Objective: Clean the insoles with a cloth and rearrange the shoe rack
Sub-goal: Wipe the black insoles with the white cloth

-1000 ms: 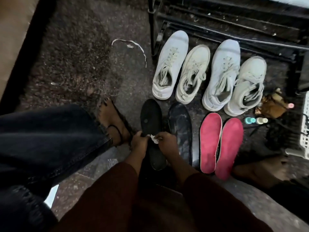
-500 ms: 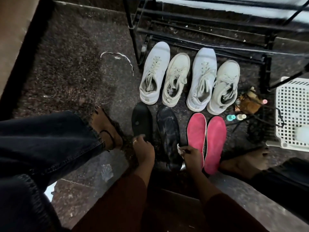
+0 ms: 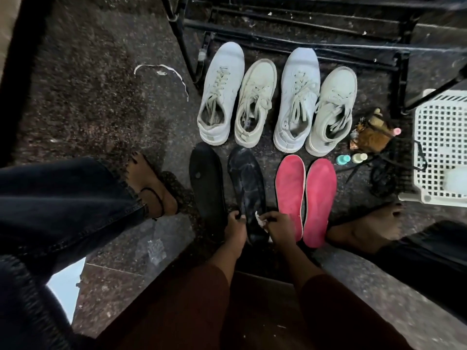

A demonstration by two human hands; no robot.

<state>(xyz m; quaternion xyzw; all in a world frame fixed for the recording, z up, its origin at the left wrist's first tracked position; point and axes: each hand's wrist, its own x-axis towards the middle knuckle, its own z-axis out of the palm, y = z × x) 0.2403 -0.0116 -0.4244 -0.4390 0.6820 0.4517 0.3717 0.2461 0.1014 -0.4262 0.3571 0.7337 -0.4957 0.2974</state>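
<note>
Two black insoles lie side by side on the dark floor: a plain one [image 3: 206, 178] on the left and a smeared, wet-looking one [image 3: 246, 175] to its right. My left hand [image 3: 236, 227] grips the heel end of the smeared insole. My right hand [image 3: 276, 227] pinches a small white cloth [image 3: 260, 219] against that same heel end. Two pink insoles [image 3: 290, 188] [image 3: 319, 198] lie to the right. Several white sneakers [image 3: 221, 94] stand in a row behind, in front of the black shoe rack [image 3: 290, 50].
My bare feet [image 3: 149, 183] [image 3: 366, 227] flank the insoles. A white plastic basket [image 3: 442, 147] sits at the right. Small bottles [image 3: 352, 158], a brown item and black cords lie beside it. A white strip [image 3: 161, 70] lies on the floor at the left.
My left hand has moved from the plain black insole to the heel of the smeared one. My right hand with the cloth has shifted left from the pink insole onto it.
</note>
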